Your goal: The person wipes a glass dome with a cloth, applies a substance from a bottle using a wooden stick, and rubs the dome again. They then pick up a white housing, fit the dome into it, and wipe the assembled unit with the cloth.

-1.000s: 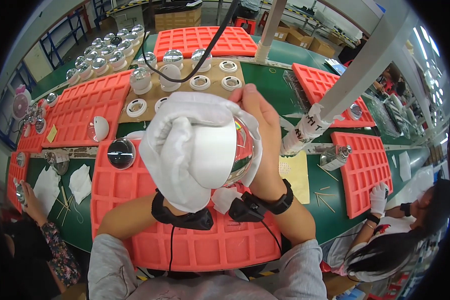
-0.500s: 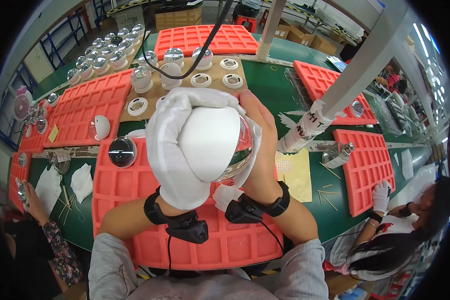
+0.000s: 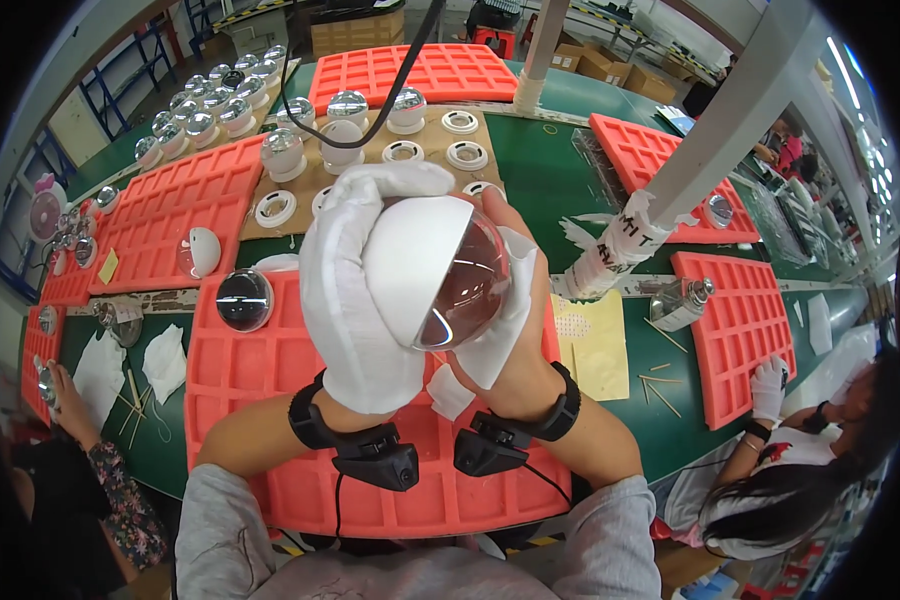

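Between my hands is a dome cover (image 3: 410,270), half opaque white shell and half clear, shiny bubble. My left hand (image 3: 342,300), in a white glove, cups the white shell with its fingers curled over the top. My bare right hand (image 3: 532,350) grips a white wiping cloth (image 3: 502,325) against the clear side; part of its fingers is hidden behind the dome and cloth. Below them lies a red compartment tray (image 3: 410,500), with a small white scrap (image 3: 452,392) showing between my wrists. A dark, shiny dome (image 3: 244,300) sits at the tray's upper left corner.
Beyond my hands, a cardboard sheet (image 3: 370,190) bears white rings and domes. A post wrapped in paper (image 3: 610,250) rises at right, near a yellow sheet (image 3: 595,345), thin sticks (image 3: 660,385) and a bottle (image 3: 680,305). Co-workers' hands (image 3: 768,385) are at both sides.
The dome cover has turned in my hands, so more of its clear side faces up. My right hand and the cloth have shifted along the clear side; the left hand stays around the shell.
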`<state>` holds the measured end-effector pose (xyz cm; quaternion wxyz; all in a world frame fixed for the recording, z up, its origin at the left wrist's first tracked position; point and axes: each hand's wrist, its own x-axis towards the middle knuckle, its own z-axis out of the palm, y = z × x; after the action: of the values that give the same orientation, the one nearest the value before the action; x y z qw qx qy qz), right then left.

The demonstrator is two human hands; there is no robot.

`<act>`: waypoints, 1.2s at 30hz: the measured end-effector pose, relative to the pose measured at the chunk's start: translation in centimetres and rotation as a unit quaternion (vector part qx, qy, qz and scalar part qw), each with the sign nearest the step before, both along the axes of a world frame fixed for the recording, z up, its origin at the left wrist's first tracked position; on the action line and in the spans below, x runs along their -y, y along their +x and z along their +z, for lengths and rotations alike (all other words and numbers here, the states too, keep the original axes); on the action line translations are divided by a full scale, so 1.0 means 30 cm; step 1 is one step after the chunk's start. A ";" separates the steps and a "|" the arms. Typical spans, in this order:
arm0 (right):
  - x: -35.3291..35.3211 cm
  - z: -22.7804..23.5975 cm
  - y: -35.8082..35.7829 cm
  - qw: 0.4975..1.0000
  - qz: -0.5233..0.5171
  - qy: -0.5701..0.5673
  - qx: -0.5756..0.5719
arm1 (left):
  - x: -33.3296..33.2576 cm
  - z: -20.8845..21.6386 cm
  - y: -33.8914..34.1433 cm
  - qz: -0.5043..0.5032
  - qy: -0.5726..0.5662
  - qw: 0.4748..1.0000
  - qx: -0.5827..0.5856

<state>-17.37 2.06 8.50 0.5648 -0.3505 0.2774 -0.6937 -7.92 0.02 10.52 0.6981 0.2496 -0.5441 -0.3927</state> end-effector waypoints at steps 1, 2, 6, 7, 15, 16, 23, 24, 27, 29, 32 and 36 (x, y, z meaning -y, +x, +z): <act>-0.012 -0.009 -0.006 1.000 0.013 -0.009 -0.007 | 0.004 -0.002 -0.003 0.017 -0.021 1.000 0.000; -0.018 -0.015 -0.011 0.999 0.027 -0.019 -0.014 | 0.010 -0.007 0.003 0.018 -0.022 1.000 0.000; -0.007 -0.039 -0.026 1.000 0.007 -0.025 0.009 | 0.027 -0.010 0.034 0.102 -0.104 0.975 0.169; -0.003 -0.043 -0.031 1.000 -0.001 -0.027 0.016 | 0.023 0.002 0.033 0.071 -0.111 0.976 0.176; -0.016 -0.010 -0.099 0.965 -0.154 -0.140 -0.157 | 0.052 0.024 0.000 -0.167 -0.102 0.973 0.121; -0.012 -0.008 -0.109 0.963 -0.160 -0.154 -0.156 | 0.061 0.024 0.003 -0.186 -0.103 0.968 0.133; 0.004 0.032 -0.114 0.954 -0.189 -0.192 -0.133 | 0.060 0.040 -0.003 -0.237 -0.108 0.955 0.140; 0.008 0.037 -0.115 0.957 -0.185 -0.188 -0.122 | 0.055 0.047 -0.003 -0.242 -0.100 0.955 0.142; 0.008 0.041 -0.123 0.962 -0.182 -0.179 -0.101 | 0.066 0.050 0.002 -0.250 -0.110 0.949 0.158; 0.004 0.040 -0.142 0.953 -0.175 -0.207 -0.135 | 0.083 0.056 0.004 -0.251 -0.148 0.938 0.186; -0.010 0.064 -0.139 0.962 -0.136 -0.212 -0.102 | 0.098 0.045 -0.005 -0.215 -0.189 0.933 0.216; -0.010 0.095 -0.140 0.979 -0.081 -0.178 -0.055 | 0.098 0.055 -0.008 -0.144 -0.213 0.939 0.229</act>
<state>-21.58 2.36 11.36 0.4190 -0.4599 0.2076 -0.7549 -8.16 -2.92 12.17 0.5278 0.0969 -0.7901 -0.2963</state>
